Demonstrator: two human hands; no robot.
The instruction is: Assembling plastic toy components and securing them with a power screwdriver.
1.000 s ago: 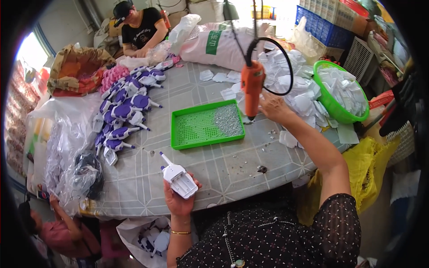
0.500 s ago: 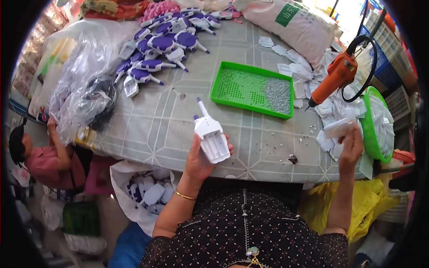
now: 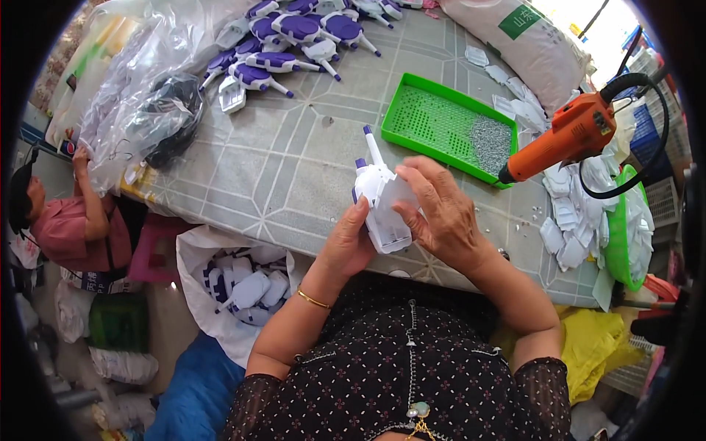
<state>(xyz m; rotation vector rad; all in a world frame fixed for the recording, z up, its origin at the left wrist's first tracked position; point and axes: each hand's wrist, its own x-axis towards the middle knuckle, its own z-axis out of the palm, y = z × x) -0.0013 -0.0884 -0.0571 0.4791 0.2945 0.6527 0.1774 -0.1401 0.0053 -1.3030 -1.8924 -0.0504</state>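
My left hand (image 3: pixel 347 241) is closed round a white and purple walkie-talkie-shaped plastic casing (image 3: pixel 373 176), held back side up over the table's near edge, its antenna-like stick pointing away. In the fingers of my right hand (image 3: pixel 450 219) is a thin white plastic cover (image 3: pixel 397 195), tilted against the back of the casing. It lies partly over the casing's open compartment. Whether it is seated cannot be told. Beyond my hands is a green perforated tray (image 3: pixel 390 132) with a heap of small screws (image 3: pixel 490 143) at its right end. An orange electric screwdriver (image 3: pixel 562 138) hangs right of it.
Several purple and white casings (image 3: pixel 298 33) lie at the far left beside clear plastic bags (image 3: pixel 140 95). Loose white covers (image 3: pixel 570 209) and a green basket (image 3: pixel 619 235) are at the right. A white sack (image 3: pixel 197 283) of casings stands below left. A co-worker (image 3: pixel 70 228) is at the left.
My right hand has come in from the pile on the right, bringing the white cover onto the casing. The casing in my left hand is tilted differently. The whole view has shifted.
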